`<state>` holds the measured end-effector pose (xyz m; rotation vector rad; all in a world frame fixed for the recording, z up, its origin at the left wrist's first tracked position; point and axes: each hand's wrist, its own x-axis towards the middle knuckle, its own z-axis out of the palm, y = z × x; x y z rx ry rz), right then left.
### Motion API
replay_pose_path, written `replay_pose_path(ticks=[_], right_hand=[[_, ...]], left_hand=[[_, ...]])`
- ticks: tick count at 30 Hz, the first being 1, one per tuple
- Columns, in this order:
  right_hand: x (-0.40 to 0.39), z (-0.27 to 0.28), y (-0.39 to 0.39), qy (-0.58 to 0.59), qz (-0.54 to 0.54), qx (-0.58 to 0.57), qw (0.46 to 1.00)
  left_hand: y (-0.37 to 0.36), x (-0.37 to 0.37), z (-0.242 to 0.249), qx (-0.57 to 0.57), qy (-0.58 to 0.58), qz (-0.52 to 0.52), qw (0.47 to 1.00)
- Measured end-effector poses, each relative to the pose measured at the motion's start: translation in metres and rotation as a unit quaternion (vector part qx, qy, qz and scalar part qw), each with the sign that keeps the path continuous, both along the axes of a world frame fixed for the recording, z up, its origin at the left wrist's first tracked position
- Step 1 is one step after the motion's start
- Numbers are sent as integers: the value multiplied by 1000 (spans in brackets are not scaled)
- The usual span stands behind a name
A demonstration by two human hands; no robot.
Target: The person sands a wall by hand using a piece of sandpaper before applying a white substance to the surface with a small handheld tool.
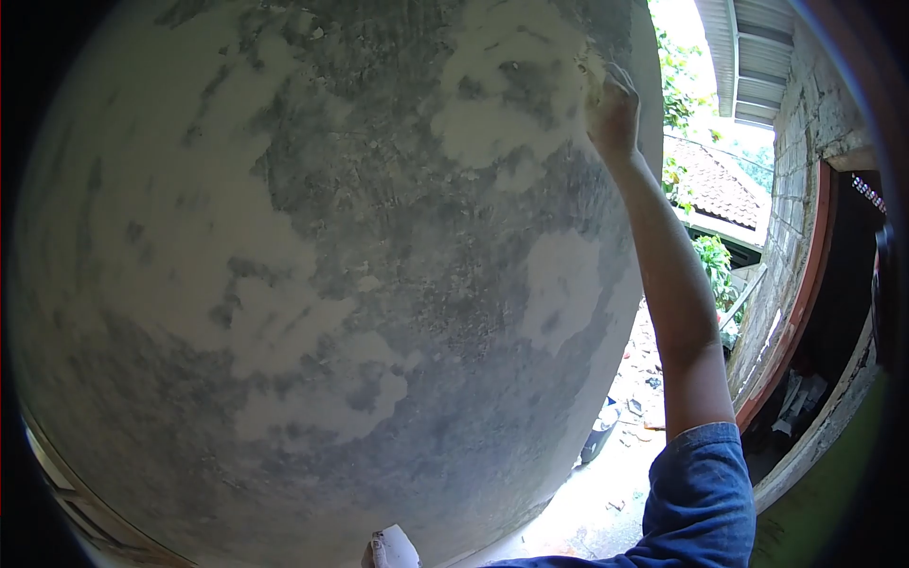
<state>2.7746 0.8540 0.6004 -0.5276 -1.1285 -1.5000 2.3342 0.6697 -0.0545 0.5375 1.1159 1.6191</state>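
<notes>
A grey wall [398,256] with pale, uneven patches of coating fills most of the view. My right arm is stretched up, and my right hand [614,109] is at the wall's upper right, close to its edge. The fingers are bent round something too small and blurred to make out, against a pale patch [516,85]. Low in the view, at the bottom edge, my left hand [367,557] shows only in part, closed on a white flat piece [396,547]. The rest of that hand is cut off by the frame.
Beyond the wall's right edge lie bright ground with scattered debris [630,407] and a dark bucket [600,437]. Farther right are green plants [715,265], a tiled roof [715,180], a block wall [791,208] and a reddish door frame [805,303].
</notes>
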Motion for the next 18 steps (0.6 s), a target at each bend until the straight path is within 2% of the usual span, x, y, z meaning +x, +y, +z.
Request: replay_pose_path(ticks=[1, 3, 4, 7, 9, 10, 12, 14, 16, 18], right_hand=[[10, -1, 2, 1, -1, -1, 1000], [16, -1, -1, 122, -11, -73, 990], [10, -2, -3, 121, -12, -73, 990], [-6, -6, -5, 69, -44, -24, 996], [4, -7, 0, -24, 25, -31, 999], [15, -6, -1, -23, 28, -38, 999], [37, 1, -2, 117, 7, -138, 983], [30, 6, -1, 91, -2, -112, 990], [27, 8, 9, 60, -16, -77, 995], [20, 2, 25, 152, 2, -118, 981]], left_hand=[[0, -1, -3, -1, 1, -1, 1000], [-1, 0, -11, 41, 4, -5, 999], [-2, 2, -12, 41, 2, -6, 999], [-3, 8, -7, 29, -4, 19, 999], [-5, 19, 21, 54, 19, 32, 998], [-9, 22, 36, 64, 32, 40, 997], [-26, 23, 49, 77, 61, 57, 994], [-25, 9, 25, 88, 70, 40, 993], [-26, 14, 36, 69, 55, 61, 994], [-27, 14, 36, 60, 54, 64, 995]])
